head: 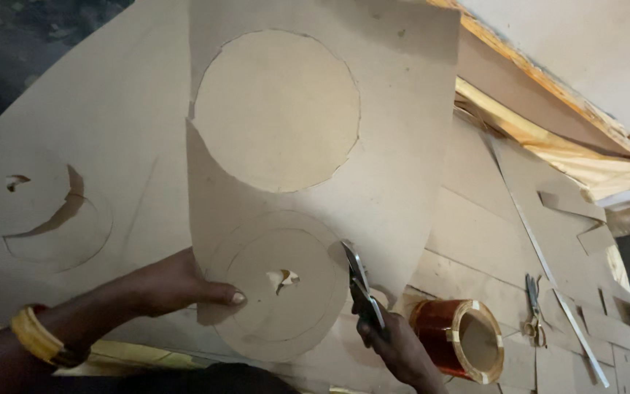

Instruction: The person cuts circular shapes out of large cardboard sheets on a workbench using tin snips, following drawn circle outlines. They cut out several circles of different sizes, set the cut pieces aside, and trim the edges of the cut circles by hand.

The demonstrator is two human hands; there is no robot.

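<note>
My left hand (173, 284) pinches the lower left edge of a tan cardboard sheet (395, 131), thumb on top, and holds it raised. The sheet has a large round hole in its upper part and a pencil-marked disc (278, 284) with a small torn centre hole at its lower end. My right hand (395, 346) grips a pair of metal scissors (362, 288); the blades meet the sheet at the right edge of the marked disc. A yellow bangle (38, 337) is on my left wrist.
More cardboard sheets (96, 131) lie underneath, one with a cut circle at left. A copper-coloured coil on a cardboard tube (461, 337) stands right of my right hand. A second pair of scissors (534, 306) and a long metal ruler (548, 270) lie further right.
</note>
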